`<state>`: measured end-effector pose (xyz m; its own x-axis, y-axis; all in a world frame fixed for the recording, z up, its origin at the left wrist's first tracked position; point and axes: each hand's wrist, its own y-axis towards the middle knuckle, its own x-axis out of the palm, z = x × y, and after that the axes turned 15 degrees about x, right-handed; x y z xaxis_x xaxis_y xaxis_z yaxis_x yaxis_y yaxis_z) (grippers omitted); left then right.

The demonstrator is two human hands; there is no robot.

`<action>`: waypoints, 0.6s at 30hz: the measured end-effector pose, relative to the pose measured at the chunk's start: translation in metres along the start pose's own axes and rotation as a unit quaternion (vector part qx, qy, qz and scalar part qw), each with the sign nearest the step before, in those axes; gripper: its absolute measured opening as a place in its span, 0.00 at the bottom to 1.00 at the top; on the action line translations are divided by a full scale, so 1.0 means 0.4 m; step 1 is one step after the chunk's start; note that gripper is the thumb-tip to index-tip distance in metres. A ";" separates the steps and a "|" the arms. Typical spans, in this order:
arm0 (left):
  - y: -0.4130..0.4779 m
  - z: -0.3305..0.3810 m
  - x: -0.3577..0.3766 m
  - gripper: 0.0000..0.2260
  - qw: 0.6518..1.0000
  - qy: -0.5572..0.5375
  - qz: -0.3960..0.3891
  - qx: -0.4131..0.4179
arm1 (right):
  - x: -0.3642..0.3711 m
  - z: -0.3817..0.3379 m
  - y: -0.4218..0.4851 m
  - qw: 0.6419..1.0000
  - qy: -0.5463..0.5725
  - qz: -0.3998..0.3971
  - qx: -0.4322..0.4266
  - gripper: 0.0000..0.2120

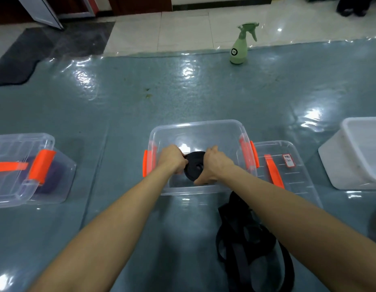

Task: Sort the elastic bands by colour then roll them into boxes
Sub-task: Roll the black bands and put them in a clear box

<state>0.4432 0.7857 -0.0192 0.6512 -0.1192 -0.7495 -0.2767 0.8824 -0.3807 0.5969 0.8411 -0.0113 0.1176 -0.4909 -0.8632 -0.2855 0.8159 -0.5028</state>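
Black band roll (194, 169), hole facing camera, gripped by left hand (172, 158) and right hand (215, 165).

Both forearms stretch forward; left hand (172, 158) and right hand (214, 165) seemingly grip the black band roll (194, 168) between them.

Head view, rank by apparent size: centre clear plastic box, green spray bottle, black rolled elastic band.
1. Clear plastic box with orange latches.
2. Green plastic spray bottle.
3. Black rolled elastic band.
Bottle is farther, roll partly covered: 2 versus 3 unsure.
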 end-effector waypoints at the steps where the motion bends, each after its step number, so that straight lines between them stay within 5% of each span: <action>1: 0.007 -0.003 0.006 0.08 1.000 0.011 -0.011 -0.003 | 0.002 -0.004 0.007 1.000 -0.009 -0.010 0.000 0.47; 11: 0.081 -0.019 0.027 0.08 1.000 0.008 -0.010 -0.003 | 0.008 -0.027 0.063 0.998 -0.058 -0.020 0.007 0.35; 18: 0.104 -0.012 0.060 0.12 0.986 0.163 0.000 0.045 | 0.001 -0.028 0.075 0.995 -0.091 -0.045 -0.026 0.40</action>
<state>0.4440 0.8175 -0.0559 0.3850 -0.2469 -0.8893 -0.2036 0.9171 -0.3428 0.5776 0.8618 -0.0262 0.3134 -0.4933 -0.8115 -0.3143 0.7525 -0.5788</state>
